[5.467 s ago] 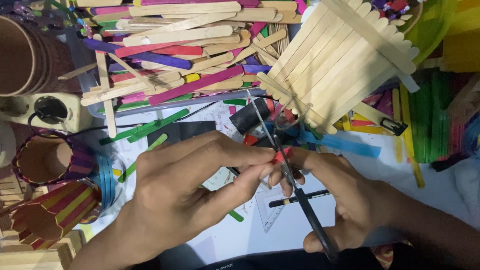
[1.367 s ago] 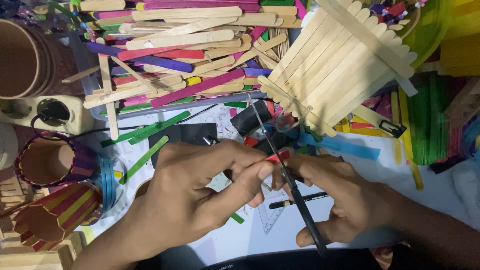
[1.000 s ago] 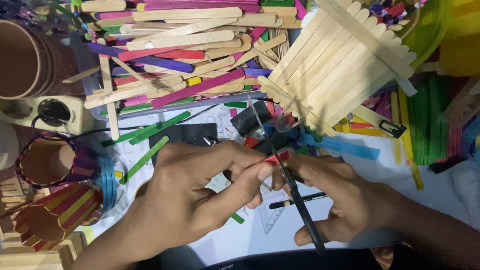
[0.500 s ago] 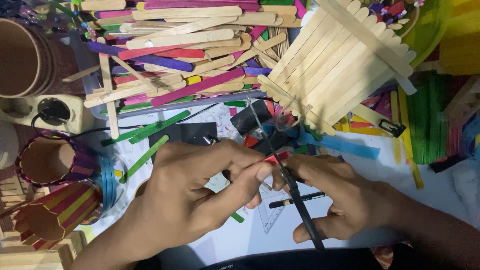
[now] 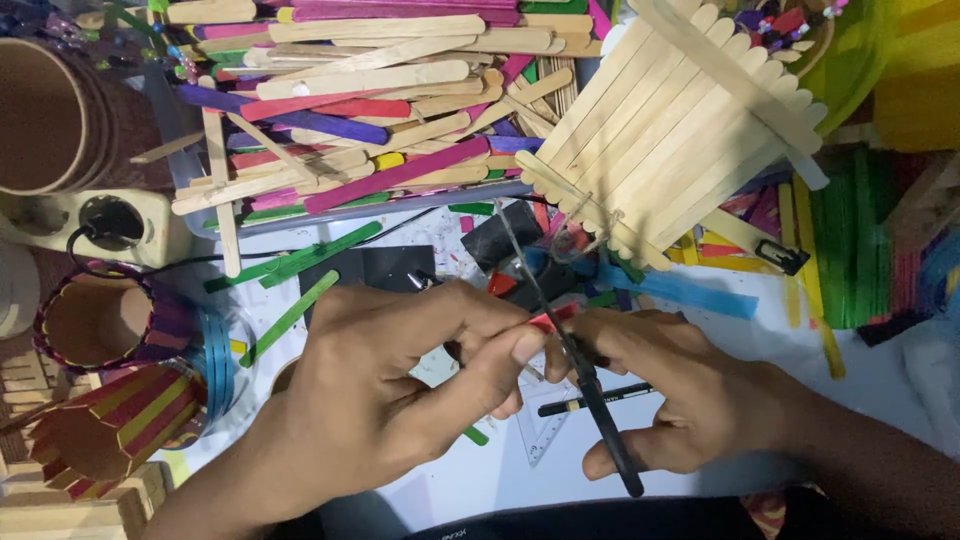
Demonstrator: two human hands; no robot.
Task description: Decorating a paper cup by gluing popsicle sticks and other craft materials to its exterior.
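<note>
Both hands meet over a cluttered craft table, seen from above. The left hand [image 5: 390, 400] has its thumb and forefinger pressed together, pinching a small red stick piece [image 5: 553, 318] at its tip. The right hand [image 5: 690, 400] curls around the black handles of a pair of scissors [image 5: 570, 340], fingers folded through and about them. The blades run up and away from the right hand, slightly parted, and the red piece sits just at them, between the two hands. Whether the blades touch the piece cannot be told.

Under the right hand's fingers lies a black pencil [image 5: 595, 398], and just beside it, toward the left hand, a clear plastic set square [image 5: 540, 430]. Beyond the fingertips of both hands lies a dark card sheet [image 5: 370, 270] with green sticks [image 5: 300, 310] scattered near it. Further off, past the left hand, a wide heap of craft sticks [image 5: 370, 110] in plain wood, pink, purple, red and yellow fills a clear tray. Past the right hand stands a fence-like panel of plain wooden sticks [image 5: 680, 130], tilted, with a blue stick [image 5: 690, 292] lying near its lower edge. Out to the left hand's side stand a cup clad in striped coloured sticks [image 5: 110, 420], a cardboard ring [image 5: 95, 320], and a cream power socket [image 5: 110, 225] with a black cord. A bundle of green sticks [image 5: 850, 240] lies well off to the right hand's far side.
</note>
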